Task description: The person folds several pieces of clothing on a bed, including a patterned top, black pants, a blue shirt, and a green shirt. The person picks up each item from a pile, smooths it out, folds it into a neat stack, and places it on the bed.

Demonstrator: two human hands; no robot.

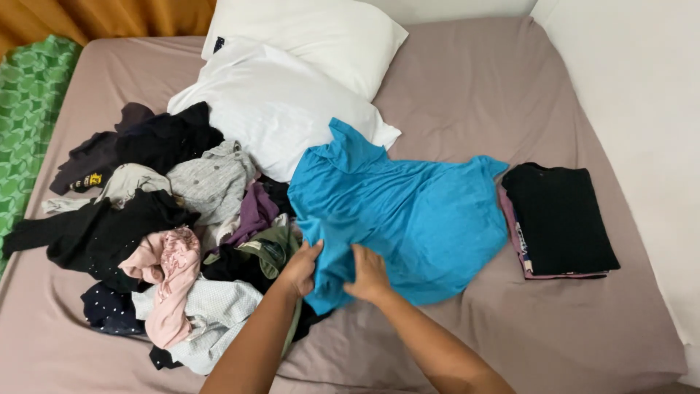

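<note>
Blue shirt (pixel 408 211) lies spread on the bed (pixel 467 87), between the clothes heap (pixel 168 241) and the folded stack (pixel 558 219). Left hand (pixel 301 268) and right hand (pixel 368 276) both pinch its near hem. Advisable: pull fabric flat, align edges, avoid dragging heap garments.

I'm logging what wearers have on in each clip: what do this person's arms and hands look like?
Both forearms are bare, with no sleeves in view. The left hand and right hand wear no gloves, and no rings, watch or bracelets show from this side.
</note>
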